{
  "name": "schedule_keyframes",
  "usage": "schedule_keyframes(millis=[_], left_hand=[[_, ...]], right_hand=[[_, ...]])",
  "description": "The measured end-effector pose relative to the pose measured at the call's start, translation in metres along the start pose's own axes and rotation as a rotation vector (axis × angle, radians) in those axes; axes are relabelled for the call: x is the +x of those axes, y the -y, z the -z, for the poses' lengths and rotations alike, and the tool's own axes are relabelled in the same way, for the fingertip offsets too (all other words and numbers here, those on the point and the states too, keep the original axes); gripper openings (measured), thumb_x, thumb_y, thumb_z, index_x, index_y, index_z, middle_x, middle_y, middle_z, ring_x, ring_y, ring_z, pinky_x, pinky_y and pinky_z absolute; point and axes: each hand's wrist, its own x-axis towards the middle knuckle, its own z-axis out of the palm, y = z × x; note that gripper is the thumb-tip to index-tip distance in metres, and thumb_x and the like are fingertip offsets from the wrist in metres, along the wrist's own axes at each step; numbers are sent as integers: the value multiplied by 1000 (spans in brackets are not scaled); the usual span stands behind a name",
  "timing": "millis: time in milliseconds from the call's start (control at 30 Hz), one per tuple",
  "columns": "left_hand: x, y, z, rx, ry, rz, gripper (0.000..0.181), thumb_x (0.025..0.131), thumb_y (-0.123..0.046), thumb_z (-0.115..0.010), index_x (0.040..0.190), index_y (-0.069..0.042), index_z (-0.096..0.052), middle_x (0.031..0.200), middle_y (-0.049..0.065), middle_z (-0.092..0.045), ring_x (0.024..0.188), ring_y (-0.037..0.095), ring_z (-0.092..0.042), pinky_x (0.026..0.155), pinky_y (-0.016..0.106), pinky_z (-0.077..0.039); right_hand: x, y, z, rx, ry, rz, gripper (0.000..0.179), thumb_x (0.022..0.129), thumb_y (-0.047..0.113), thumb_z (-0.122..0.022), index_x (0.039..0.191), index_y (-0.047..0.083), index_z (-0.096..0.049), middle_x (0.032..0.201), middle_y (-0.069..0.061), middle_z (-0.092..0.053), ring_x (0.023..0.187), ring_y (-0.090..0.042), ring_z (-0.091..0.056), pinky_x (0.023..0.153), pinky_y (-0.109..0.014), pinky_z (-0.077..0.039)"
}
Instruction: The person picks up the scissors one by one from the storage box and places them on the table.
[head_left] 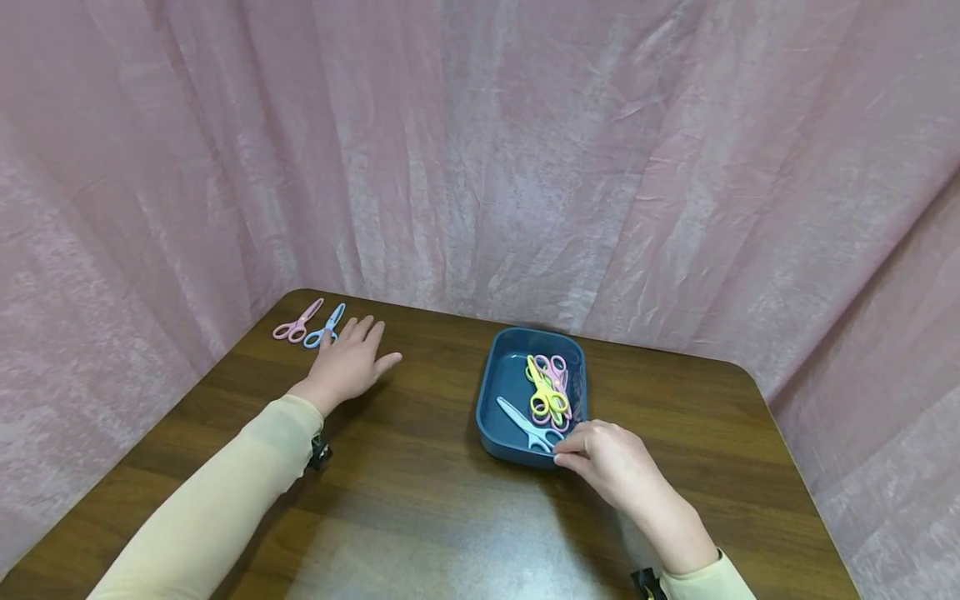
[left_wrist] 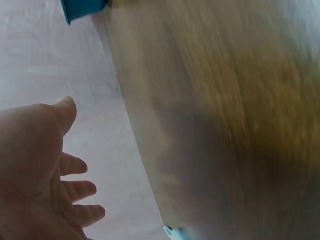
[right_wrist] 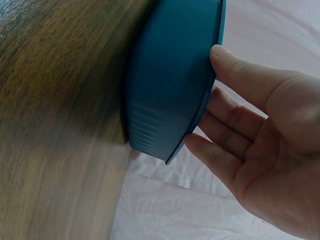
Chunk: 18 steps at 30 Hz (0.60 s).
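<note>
A dark blue tray (head_left: 495, 379) stands at the back of the table. My right hand (head_left: 611, 462) is at its near right corner. In the right wrist view, the thumb and fingertips grip the tray's rim (right_wrist: 206, 102). Inside lie light blue scissors (head_left: 528, 425), with handles close to my right fingers, plus yellow scissors (head_left: 546, 392) overlapping pink scissors (head_left: 557, 375) and others. My left hand (head_left: 348, 367) is spread flat at the far left, holding nothing. Its fingers overlap the handles of blue scissors (head_left: 333, 318) in the head view. Pink scissors (head_left: 303, 318) lie just left of those.
The brown wooden table (head_left: 427, 500) has its back edge close to a pink curtain (head_left: 517, 167), which hangs behind and on both sides. Bare wood lies between the left hand and the tray.
</note>
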Motion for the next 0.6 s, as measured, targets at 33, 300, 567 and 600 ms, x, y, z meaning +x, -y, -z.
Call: schedule_keyframes(millis=[33,300,567,600], left_hand=[[-1,-2,0,3,-4,-8,79,116,-53,-50,171,1,-33,176,28,-27,163,53,-19,123,82,-13],[-9,-22,-1,-1,-41,-76,80,115,-56,-51,171,-1,-36,176,26,-30,163,52,-22,123,81,-17],[-18,-48,-1,-2,-77,-158,79,114,-56,-54,169,-1,-40,175,24,-35,161,48,-31,123,79,-22],[-19,-52,0,-3,-82,-169,79,114,-56,-55,169,-1,-41,174,24,-36,161,48,-32,123,78,-23]], right_hand=[[0,0,0,2,0,0,8,92,17,-90,93,24,-88,94,14,-79,92,-13,-74,79,-38,-60],[0,0,0,10,7,2,9,92,16,-90,92,24,-88,93,14,-79,91,-12,-73,79,-38,-60],[0,-2,0,0,-4,9,8,92,15,-90,92,23,-88,93,14,-79,90,-13,-74,78,-38,-60],[0,-2,0,-1,-4,10,8,92,16,-90,92,23,-88,93,14,-79,90,-13,-74,78,-38,-60]])
